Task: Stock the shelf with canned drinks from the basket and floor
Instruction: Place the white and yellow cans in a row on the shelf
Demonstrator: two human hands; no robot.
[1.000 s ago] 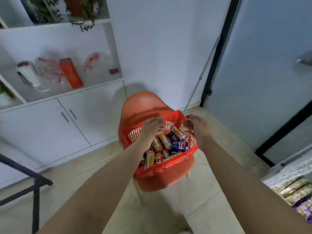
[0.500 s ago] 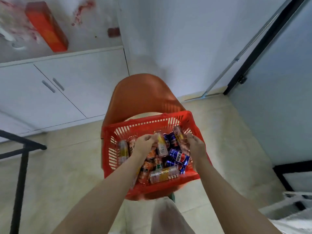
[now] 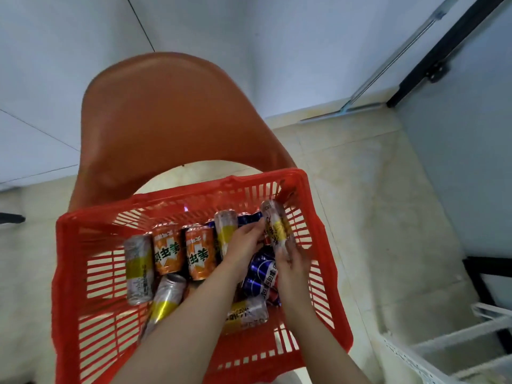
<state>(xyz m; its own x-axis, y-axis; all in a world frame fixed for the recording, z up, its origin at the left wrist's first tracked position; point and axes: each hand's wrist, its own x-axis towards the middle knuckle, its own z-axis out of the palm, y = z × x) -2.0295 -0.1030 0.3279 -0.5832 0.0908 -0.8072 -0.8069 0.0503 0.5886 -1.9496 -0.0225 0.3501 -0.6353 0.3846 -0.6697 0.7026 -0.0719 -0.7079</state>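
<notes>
Left hand (image 3: 243,245) and right hand (image 3: 291,266) grip two silver cans (image 3: 275,224); two orange cans (image 3: 167,250) beside.

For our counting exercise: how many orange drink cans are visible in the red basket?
2. Both orange metal drink cans sit side by side in the red plastic basket: one left, one nearer the left hand. Others may be hidden underneath.

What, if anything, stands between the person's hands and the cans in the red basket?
Nothing visible. The right hand grips a silver-and-yellow can by the basket's right wall; the left hand touches a second such can beside the orange cans.
</notes>
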